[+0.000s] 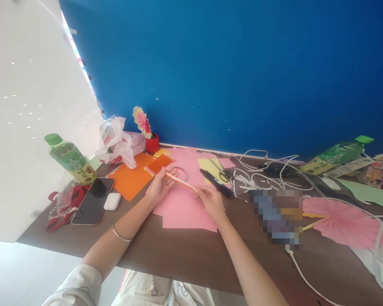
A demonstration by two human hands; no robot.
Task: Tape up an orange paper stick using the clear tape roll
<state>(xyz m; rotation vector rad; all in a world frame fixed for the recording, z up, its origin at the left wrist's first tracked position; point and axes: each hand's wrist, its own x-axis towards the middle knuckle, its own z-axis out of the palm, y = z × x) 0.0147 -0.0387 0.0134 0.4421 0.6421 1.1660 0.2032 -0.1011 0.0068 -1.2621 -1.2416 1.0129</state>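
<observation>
A narrow orange strip with a white band along it [181, 181], apparently folded paper, is stretched between my two hands above the pink paper sheets [188, 216]. My left hand [160, 185] pinches its far left end, palm turned partly up. At the near right end, my right hand [210, 201] grips it between thumb and fingers. Just behind my left fingers lies a ring-shaped roll [187, 174], partly hidden, which looks like tape. Beside it is a pleated orange paper piece [161, 164] with pink and yellow ends, next to an orange sheet [132, 176].
To the right lie a black pen-like tool [216, 182], scissors [224, 175] and tangled white cables [258, 176]. A phone [94, 201], a white earbud case [112, 201] and a green-capped bottle [72, 159] stand left. A pink paper fan [344, 221] lies far right.
</observation>
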